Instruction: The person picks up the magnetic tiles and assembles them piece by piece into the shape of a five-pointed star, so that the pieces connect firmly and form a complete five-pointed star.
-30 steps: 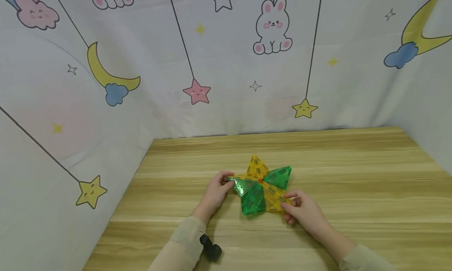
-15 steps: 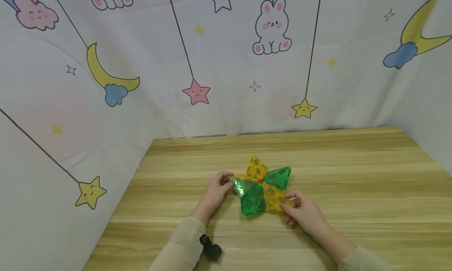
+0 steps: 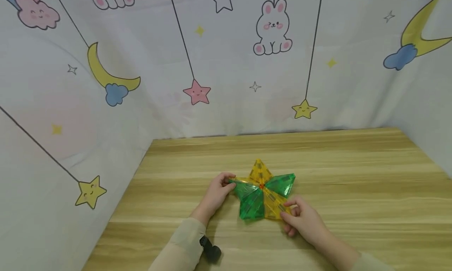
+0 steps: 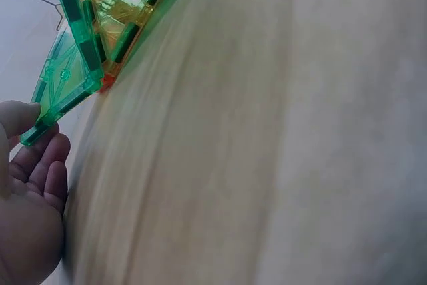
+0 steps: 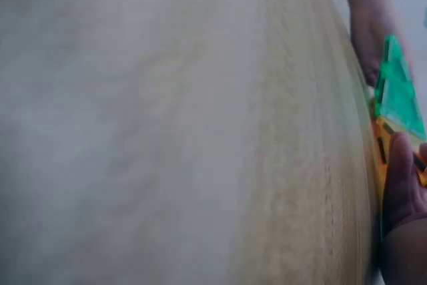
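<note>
A star built of see-through green and orange magnetic tiles (image 3: 252,205) spreads between the two hands in the head view, its pieces meeting at a small orange centre. My left hand (image 3: 216,192) pinches the green tip on the star's left side. In the left wrist view, the thumb lies on one face of that green tile (image 4: 63,75), with the other fingers behind it. On the lower right, my right hand (image 3: 303,217) holds an orange tile (image 3: 273,206) between thumb and fingers. The right wrist view catches only part of the right hand (image 5: 403,195) and the star.
The star is over a wood-grain table (image 3: 353,173). Behind it hangs a white cloth (image 3: 233,59) printed with moons, stars and a rabbit. A black rounded device (image 3: 211,250) sits by the left sleeve (image 3: 187,239).
The star has shifted slightly towards me and turned a little, its top and right tips now lower in the head view. My right hand has come slightly nearer; both hands keep their grip.
</note>
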### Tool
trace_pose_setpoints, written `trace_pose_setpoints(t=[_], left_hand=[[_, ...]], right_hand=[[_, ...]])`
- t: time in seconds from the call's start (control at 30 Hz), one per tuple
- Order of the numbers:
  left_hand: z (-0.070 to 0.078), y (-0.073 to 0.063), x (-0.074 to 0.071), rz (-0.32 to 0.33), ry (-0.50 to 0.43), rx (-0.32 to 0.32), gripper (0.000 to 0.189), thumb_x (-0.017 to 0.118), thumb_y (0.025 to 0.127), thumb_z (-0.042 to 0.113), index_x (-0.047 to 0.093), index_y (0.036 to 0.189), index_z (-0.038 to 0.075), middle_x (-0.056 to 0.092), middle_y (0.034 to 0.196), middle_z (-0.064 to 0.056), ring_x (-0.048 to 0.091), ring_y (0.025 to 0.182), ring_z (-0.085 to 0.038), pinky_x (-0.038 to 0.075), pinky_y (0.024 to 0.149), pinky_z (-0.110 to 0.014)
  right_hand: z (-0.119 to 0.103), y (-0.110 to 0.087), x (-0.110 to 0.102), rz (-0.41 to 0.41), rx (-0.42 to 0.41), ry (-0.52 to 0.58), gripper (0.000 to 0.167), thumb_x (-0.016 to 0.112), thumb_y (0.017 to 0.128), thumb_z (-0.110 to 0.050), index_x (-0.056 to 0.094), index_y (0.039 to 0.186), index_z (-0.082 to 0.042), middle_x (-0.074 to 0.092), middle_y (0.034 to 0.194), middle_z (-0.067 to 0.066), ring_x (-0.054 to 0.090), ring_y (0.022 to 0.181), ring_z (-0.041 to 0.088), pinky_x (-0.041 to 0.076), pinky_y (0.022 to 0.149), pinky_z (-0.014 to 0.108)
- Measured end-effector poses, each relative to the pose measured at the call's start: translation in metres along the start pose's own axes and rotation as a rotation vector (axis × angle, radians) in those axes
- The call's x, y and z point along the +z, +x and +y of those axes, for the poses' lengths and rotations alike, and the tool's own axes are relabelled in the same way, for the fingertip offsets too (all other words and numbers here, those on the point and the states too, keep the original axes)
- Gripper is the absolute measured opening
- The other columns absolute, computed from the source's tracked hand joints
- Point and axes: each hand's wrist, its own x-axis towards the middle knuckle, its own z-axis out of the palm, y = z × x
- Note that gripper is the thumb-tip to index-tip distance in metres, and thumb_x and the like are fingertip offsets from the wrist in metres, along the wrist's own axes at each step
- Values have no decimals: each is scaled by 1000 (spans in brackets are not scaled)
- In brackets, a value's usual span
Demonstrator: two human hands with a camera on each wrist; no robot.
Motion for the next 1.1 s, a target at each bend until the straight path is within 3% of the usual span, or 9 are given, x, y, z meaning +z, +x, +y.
trace_pose_setpoints(t=[0.2,0.5,0.67,0.77,0.93,1.1], left_hand=[[-6,2,2,-34,27,-17,26,60,91,12,60,116,5,52,95,-6,47,82,-17,40,70,-31],[-2,4,2,-62,69,-17,24,60,92,12,61,115,8,49,93,-5,46,81,-18,41,70,-32],[-2,7,1,-82,88,-22,24,60,92,14,61,115,11,48,92,-4,46,80,-18,41,70,-32],[-2,8,0,-87,85,-22,24,59,92,15,60,116,11,49,94,-4,46,82,-18,41,71,-32],[-3,8,-1,-101,84,-35,25,59,93,16,60,117,10,51,96,-5,47,83,-18,41,72,-33],[-5,9,-2,-111,89,-22,24,60,92,16,61,116,10,52,94,-4,48,82,-18,42,71,-32]], right_hand=[[1,-8,-2,-19,0,-7,38,69,85,-12,46,112,3,56,65,11,60,51,24,52,48,36],[1,-7,-17,-94,-58,-66,40,66,88,-19,46,115,2,57,66,11,58,49,23,50,44,37],[-3,15,-44,25,-107,-240,42,62,92,-24,48,123,1,57,71,8,55,53,19,46,47,30],[-7,33,-59,71,-148,-322,49,60,93,-24,44,131,2,58,86,11,59,70,20,47,59,30],[-7,55,-69,-44,-148,-356,64,55,94,-36,32,143,-3,52,119,23,59,98,29,49,78,41],[-7,65,-66,-44,-133,-318,52,52,96,-36,45,136,-3,57,113,18,59,89,22,45,80,40]])
